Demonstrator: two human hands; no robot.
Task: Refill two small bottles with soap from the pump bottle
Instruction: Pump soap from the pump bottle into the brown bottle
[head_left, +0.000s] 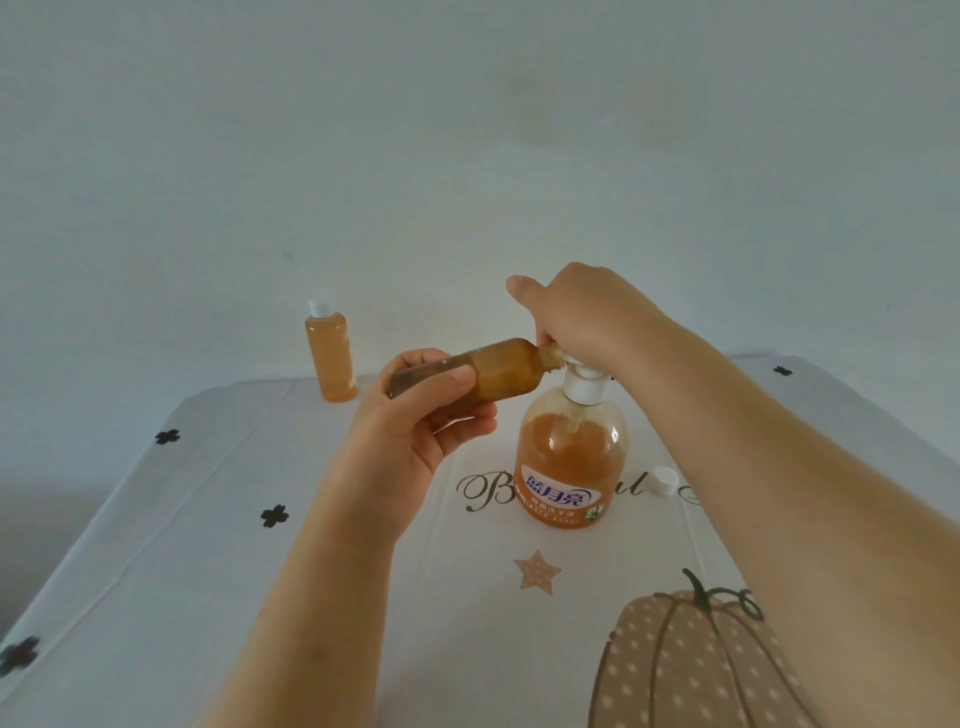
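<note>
status: bottle 1 (331, 358) stands upright at the far left edge of the table (208, 519), capped in white and showing amber soap up to near the neck; i judge it done. bottle 2 (498, 371) is in progress. my left hand (415, 415) grips it with thumb and fingers wrapped round the lower body, tilted nearly flat, with the open neck set against the spout of the pump head (584, 382). the part nearest the neck looks amber, and residue smears the neck; the fill level cannot be read exactly. my right hand (576, 317) is on top of the pump head, fingers curled down over it, thumb raised clear. the pump bottle (571, 457) stands at the table centre, roughly 2/3 full. remaining steps, as i judge them: finish pumping, then refit the loose white cap (663, 480) lying on the cloth just to the right of the pump bottle. readable markings: the pump bottle label carries the characters 蓝月亮 in blue on white; smaller lines beneath are too fine to read. the cloth carries a script word starting with "B", mostly hidden behind the bottle.
</note>
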